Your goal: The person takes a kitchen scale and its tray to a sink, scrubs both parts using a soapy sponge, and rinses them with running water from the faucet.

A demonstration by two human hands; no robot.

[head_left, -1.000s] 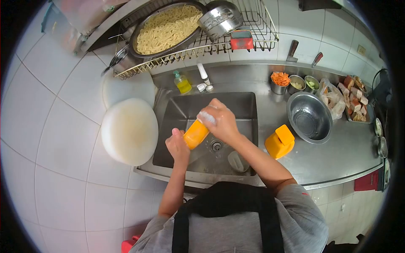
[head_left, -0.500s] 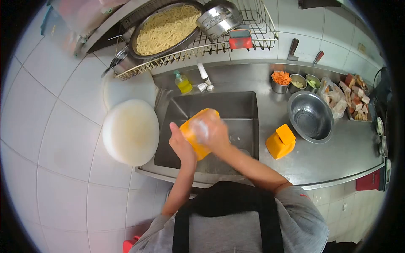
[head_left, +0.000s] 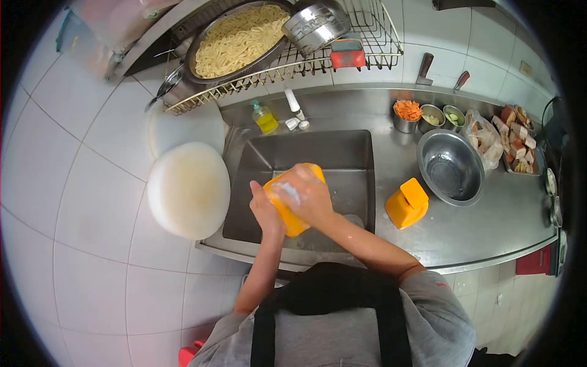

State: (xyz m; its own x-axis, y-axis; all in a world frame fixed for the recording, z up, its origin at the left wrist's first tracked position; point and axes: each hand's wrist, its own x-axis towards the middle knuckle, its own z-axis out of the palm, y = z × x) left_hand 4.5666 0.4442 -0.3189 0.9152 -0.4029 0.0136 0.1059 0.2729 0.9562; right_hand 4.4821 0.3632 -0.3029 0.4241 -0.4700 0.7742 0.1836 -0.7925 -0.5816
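Observation:
Over the sink (head_left: 237,208), an orange plastic container (head_left: 293,227) is held at a slant. My left hand (head_left: 266,214) grips its left side, thumb pointing up. Across its upper face lies my right hand (head_left: 309,196), blurred by motion, with the fingers curled and pressed on it. A white patch (head_left: 286,193) shows under those fingers; whether it is foam or a pad I cannot tell. On the counter to the right stands a similar orange container (head_left: 403,213) with an upright flap.
A steel bowl (head_left: 450,169), a cup of shredded carrot (head_left: 406,116) and a tray of meat pieces (head_left: 520,144) occupy the right counter. Behind the sink are a soap bottle (head_left: 264,117) and a faucet (head_left: 294,105). Round white boards (head_left: 188,191) sit left; a wire rack (head_left: 287,73) hangs above.
The orange container has shifted slightly right and down in my hands. My right hand has moved a little over its face, and the white patch has shifted with it.

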